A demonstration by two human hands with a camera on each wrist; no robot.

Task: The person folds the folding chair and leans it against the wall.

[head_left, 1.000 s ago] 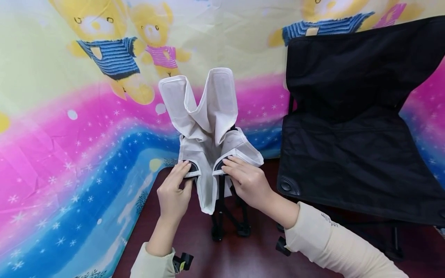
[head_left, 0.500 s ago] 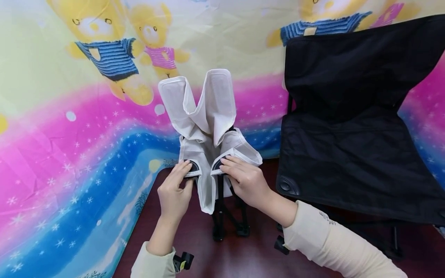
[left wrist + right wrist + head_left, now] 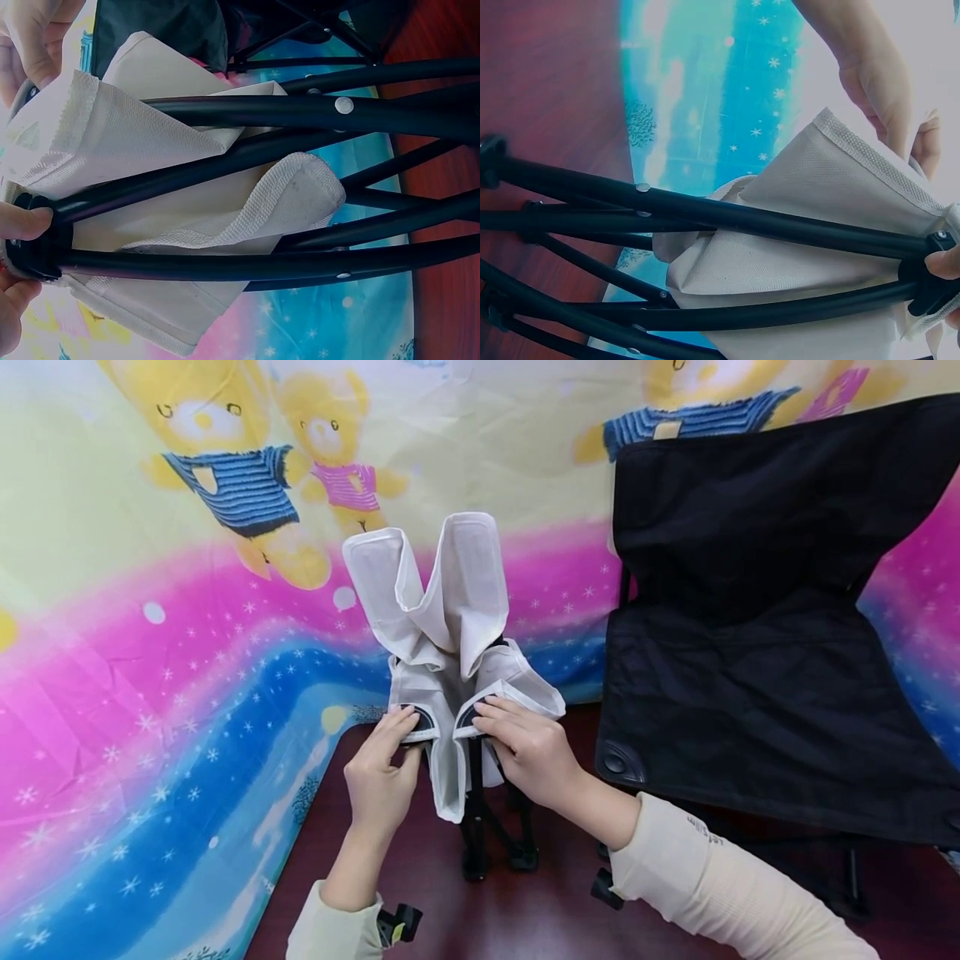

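A small folding chair with white fabric (image 3: 472, 585) and black tube legs (image 3: 480, 827) stands mostly folded, its seat cloth bunched in the middle. My left hand (image 3: 382, 768) grips its near left corner, fingers over the black corner patch and thumb below. At the near right corner my right hand (image 3: 536, 747) holds the matching patch the same way. In the left wrist view, a thumb presses the black plastic joint (image 3: 41, 240) where two tubes meet. The right wrist view shows crossed black tubes (image 3: 780, 225) with slack cloth between them, and a thumb at the joint (image 3: 926, 277).
An unfolded black folding chair (image 3: 750, 677) stands close on the right, beyond my right forearm. Both chairs are on a dark red table (image 3: 555, 893). Behind hangs a colourful cloth (image 3: 187, 693) printed with bears, which also drops along the table's left side.
Both hands keep their hold on the two near corners. The left hand and its corner have shifted very slightly right; the chair otherwise stands as before.
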